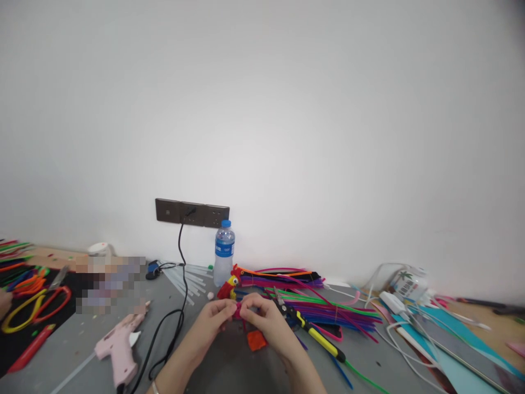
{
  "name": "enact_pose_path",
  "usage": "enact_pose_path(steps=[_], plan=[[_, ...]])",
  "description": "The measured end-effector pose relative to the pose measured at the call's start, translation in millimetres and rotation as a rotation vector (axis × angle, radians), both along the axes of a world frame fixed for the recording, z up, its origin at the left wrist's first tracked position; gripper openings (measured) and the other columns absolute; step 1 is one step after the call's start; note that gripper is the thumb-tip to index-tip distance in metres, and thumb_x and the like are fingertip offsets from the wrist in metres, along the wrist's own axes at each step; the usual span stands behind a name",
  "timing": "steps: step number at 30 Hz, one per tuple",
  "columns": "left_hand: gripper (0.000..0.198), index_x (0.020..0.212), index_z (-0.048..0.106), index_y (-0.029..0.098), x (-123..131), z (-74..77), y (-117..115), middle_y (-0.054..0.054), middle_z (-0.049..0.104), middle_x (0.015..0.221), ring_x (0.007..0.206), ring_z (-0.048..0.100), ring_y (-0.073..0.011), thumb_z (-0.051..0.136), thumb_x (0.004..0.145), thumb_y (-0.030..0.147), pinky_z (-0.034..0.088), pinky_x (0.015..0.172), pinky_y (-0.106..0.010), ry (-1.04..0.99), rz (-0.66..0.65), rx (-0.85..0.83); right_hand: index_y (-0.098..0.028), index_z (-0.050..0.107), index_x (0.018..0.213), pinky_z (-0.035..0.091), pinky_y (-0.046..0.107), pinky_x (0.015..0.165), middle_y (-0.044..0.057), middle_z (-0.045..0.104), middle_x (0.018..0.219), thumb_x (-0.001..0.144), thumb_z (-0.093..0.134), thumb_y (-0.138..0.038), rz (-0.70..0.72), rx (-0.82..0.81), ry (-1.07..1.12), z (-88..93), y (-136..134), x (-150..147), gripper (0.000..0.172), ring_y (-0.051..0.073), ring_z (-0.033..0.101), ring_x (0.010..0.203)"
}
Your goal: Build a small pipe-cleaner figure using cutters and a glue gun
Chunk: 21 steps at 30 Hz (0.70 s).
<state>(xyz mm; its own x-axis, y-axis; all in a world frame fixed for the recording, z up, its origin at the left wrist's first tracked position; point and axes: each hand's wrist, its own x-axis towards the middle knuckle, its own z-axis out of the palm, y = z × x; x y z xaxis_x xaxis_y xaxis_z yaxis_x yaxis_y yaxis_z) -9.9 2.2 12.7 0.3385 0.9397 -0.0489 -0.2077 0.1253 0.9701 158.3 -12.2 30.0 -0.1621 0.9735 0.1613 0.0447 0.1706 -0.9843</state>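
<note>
My left hand (216, 323) and my right hand (262, 317) meet low in the middle of the view, thumbs and fingertips pinched together. Between them is a small magenta fuzzy piece (238, 312), mostly covered by the fingers; it looks like pipe cleaner. Just behind the hands stands a red and yellow fuzzy rooster figure (229, 285) with a round eye. An orange square (256, 340) lies on the table below my right hand. To the right are pliers with yellow and black handles (322, 338).
A water bottle (224, 254) stands by the wall. Bundled pipe cleaners (332, 309) lie behind the pliers. At left are a pink glue gun (118, 350) with a black cord, clear glue sticks (184, 279) and scissors (43, 303). White cables (404, 345) run at right. Part of another person's hand (5, 302) shows far left.
</note>
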Motion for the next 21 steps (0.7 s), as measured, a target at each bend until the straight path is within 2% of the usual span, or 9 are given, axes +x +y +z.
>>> enact_pose_path(steps=[4,9,13,17,21], plan=[[0.038,0.062,0.066,0.014,-2.0,4.4,-2.5,-0.001,0.058,0.081,0.062,0.038,-0.0107,0.070,0.072,0.051,0.026,0.054,-0.023,-0.005,-0.090,0.028,-0.019,0.070,0.064,0.040,0.037,0.087,0.006,0.060,0.089,0.069,0.074,-0.053,0.021,0.028,-0.082,2.5,-1.4,2.2,0.035,0.025,0.058,0.091],[0.040,0.066,0.071,0.015,-1.4,8.1,-4.3,-0.003,0.058,0.090,0.063,0.039,-0.0104,0.075,0.065,0.054,0.026,0.053,-0.022,0.024,-0.121,-0.025,-0.020,0.071,0.063,0.041,0.038,0.088,0.006,0.060,0.089,0.070,0.074,-0.052,0.047,0.030,-0.121,3.9,-2.0,5.5,0.033,0.026,0.059,0.093],[0.046,0.055,0.066,0.014,1.8,2.8,-1.5,-0.002,0.059,0.081,0.058,0.036,-0.0091,0.076,0.060,0.058,0.023,0.050,-0.022,-0.008,-0.038,-0.043,-0.019,0.070,0.065,0.043,0.035,0.081,0.005,0.063,0.083,0.070,0.073,-0.052,0.038,0.030,-0.074,0.3,0.3,6.2,0.034,0.023,0.059,0.084],[0.046,0.062,0.067,0.014,3.7,-4.4,2.0,0.004,0.046,0.056,0.051,0.030,-0.0080,0.078,0.056,0.059,0.019,0.048,-0.022,-0.018,-0.019,-0.069,-0.017,0.068,0.066,0.044,0.031,0.071,0.004,0.064,0.076,0.069,0.074,-0.051,0.045,0.006,0.002,-3.4,2.4,6.0,0.035,0.020,0.058,0.074],[0.043,0.062,0.062,0.015,4.7,-7.0,3.5,0.008,0.040,0.049,0.046,0.027,-0.0057,0.080,0.057,0.055,0.017,0.045,-0.021,-0.062,-0.005,-0.034,-0.016,0.067,0.066,0.041,0.029,0.065,0.002,0.061,0.068,0.066,0.074,-0.055,0.009,-0.010,0.006,-5.6,5.1,2.8,0.040,0.018,0.055,0.066]])
